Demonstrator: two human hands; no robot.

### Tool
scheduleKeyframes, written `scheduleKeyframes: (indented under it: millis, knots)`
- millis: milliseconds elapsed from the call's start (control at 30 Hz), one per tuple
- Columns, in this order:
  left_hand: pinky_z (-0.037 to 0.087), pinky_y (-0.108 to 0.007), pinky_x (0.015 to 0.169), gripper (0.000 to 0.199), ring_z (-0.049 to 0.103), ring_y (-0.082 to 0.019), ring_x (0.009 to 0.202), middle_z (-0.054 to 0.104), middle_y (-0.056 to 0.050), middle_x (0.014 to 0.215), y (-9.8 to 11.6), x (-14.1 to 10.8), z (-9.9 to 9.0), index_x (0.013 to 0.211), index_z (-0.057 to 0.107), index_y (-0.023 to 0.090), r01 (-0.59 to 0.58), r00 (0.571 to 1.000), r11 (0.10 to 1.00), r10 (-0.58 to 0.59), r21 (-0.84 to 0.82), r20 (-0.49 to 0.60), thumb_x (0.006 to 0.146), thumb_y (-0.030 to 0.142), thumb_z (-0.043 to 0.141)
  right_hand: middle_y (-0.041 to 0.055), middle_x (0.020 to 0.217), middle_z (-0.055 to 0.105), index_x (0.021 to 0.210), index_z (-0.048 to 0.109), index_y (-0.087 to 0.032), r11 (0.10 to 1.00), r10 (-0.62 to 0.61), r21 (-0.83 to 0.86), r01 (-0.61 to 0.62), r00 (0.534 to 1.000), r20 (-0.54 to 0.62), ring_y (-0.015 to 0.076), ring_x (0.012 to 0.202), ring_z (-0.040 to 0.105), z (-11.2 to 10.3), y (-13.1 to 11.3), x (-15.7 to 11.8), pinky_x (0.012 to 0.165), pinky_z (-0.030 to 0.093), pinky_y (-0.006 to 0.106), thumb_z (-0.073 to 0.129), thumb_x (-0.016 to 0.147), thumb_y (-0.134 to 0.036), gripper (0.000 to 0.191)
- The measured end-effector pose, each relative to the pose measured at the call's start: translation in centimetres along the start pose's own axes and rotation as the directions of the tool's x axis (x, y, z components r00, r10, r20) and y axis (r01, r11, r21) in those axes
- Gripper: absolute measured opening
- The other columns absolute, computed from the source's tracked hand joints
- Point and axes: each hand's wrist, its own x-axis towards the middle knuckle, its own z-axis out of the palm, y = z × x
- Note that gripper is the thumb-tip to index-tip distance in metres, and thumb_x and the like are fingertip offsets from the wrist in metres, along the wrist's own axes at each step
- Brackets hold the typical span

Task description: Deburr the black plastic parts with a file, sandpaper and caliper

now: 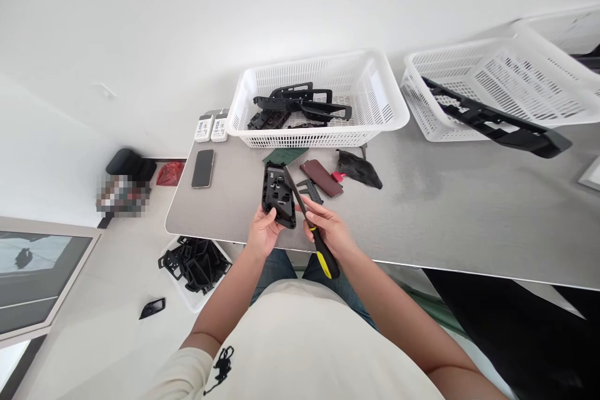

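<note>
Near the table's front edge, my left hand grips the lower end of a black plastic housing with cut-outs and clips. My right hand is wrapped round a file with a black and yellow handle. Its dark blade slants up and left along the right side of the housing; whether they touch I cannot tell. Just beyond the blade lie a caliper, a dark red piece and a crumpled black piece. A dark green sheet lies behind the housing.
A white basket with black plastic parts stands at the back of the table. Another basket at right bears a long black trim part. A phone lies at left. On the floor is a bin of black frames.
</note>
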Motion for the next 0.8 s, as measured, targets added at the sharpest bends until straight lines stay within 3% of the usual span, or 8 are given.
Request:
scheduleKeyframes:
  millis: [167,300,467,567,700,800]
  knots:
    - [0.049,-0.027,0.067,0.043,0.065,-0.015,0.079,0.07,-0.001,0.091,0.2,-0.4,0.0,0.098,0.062,0.021,0.066,0.994,0.995,-0.072,0.077,0.078,0.058,0.01,0.073,-0.0043,0.06,0.061,0.123,0.062,-0.026,0.999,0.011,0.04,-0.013,0.999,0.051,0.0088,0.039,0.046,0.0,-0.7,0.4,0.038,0.032,0.024,0.071,0.068,-0.031,0.056]
    - [0.046,-0.026,0.064,0.056,0.062,-0.015,0.072,0.069,0.002,0.079,0.3,-0.1,-0.2,0.101,0.061,0.022,0.099,0.993,0.991,-0.104,0.085,0.064,0.049,0.001,0.063,-0.0044,0.059,0.061,0.123,0.062,-0.023,0.999,0.04,0.017,-0.042,0.995,0.097,0.0082,0.039,0.045,-0.1,-0.9,0.3,0.039,0.031,0.024,0.073,0.066,-0.032,0.058]
    - [0.046,-0.028,0.065,0.033,0.062,-0.016,0.071,0.069,-0.002,0.079,0.6,0.1,0.0,0.089,0.064,0.015,0.142,0.99,0.989,-0.142,-0.029,0.001,0.057,0.02,0.067,-0.0053,0.048,0.055,0.128,0.058,-0.017,0.997,0.054,-0.063,-0.043,0.983,0.177,0.0086,0.038,0.043,-1.0,-1.0,0.1,0.041,0.03,0.024,0.07,0.071,-0.034,0.06]
    - [0.046,-0.028,0.066,0.029,0.062,-0.014,0.068,0.068,-0.001,0.077,0.4,0.1,0.4,0.087,0.063,0.016,0.096,0.993,0.995,-0.093,0.037,-0.07,0.06,0.021,0.073,-0.0044,0.051,0.058,0.127,0.059,-0.018,0.995,0.065,-0.085,-0.049,0.978,0.197,0.008,0.038,0.044,-1.3,-1.1,0.0,0.042,0.03,0.024,0.07,0.071,-0.034,0.059]
    - [0.048,-0.028,0.069,0.035,0.063,-0.014,0.07,0.068,0.0,0.08,0.0,0.1,0.9,0.089,0.062,0.017,0.028,0.998,0.998,-0.025,0.049,-0.054,0.058,0.022,0.079,-0.0044,0.055,0.058,0.126,0.06,-0.02,0.996,0.05,-0.082,-0.036,0.982,0.18,0.008,0.039,0.044,-1.2,-1.2,0.0,0.042,0.032,0.025,0.071,0.071,-0.036,0.058]
    - [0.048,-0.03,0.076,0.038,0.065,-0.016,0.079,0.069,-0.002,0.087,-0.2,0.3,1.0,0.09,0.062,0.018,-0.034,0.998,0.999,0.035,0.023,-0.051,0.059,0.028,0.081,-0.001,0.07,0.065,0.126,0.06,-0.023,0.988,0.017,-0.154,0.004,0.991,0.135,0.0073,0.041,0.044,-1.1,-1.2,0.2,0.042,0.033,0.025,0.069,0.071,-0.038,0.057]
